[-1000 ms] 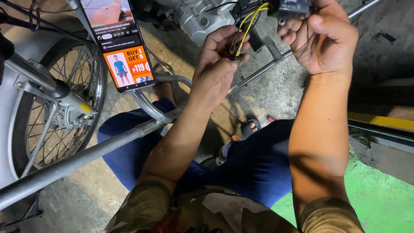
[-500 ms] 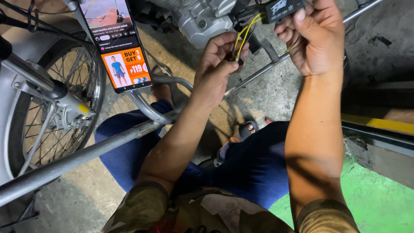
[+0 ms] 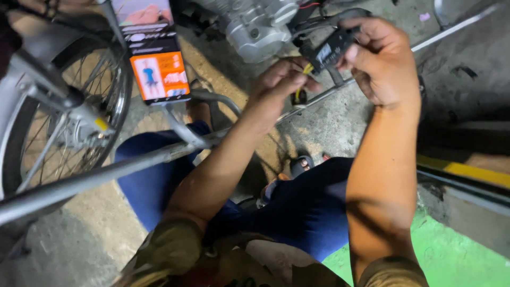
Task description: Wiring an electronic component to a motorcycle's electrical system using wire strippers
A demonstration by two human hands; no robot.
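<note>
My right hand (image 3: 383,61) grips a small black box-shaped electrical part (image 3: 328,50) near the top middle. My left hand (image 3: 278,87) sits just below and left of it, fingers pinched on the yellow wires (image 3: 306,70) that run from the black part. Both hands are held up in front of a silver motorcycle engine (image 3: 257,24). My forearms reach up from the bottom of the view, over my blue trousers (image 3: 297,207).
A spoked wheel (image 3: 64,117) stands at the left. A grey metal bar (image 3: 95,178) crosses diagonally from lower left toward the hands. A phone with a lit screen (image 3: 154,50) hangs at top left. Concrete floor lies below, with a green painted patch (image 3: 457,255) and yellow stripe at right.
The view has shifted so both hands sit lower in frame. My left hand has closed on the yellow wires nearer the black part; my right hand has kept hold of it.
</note>
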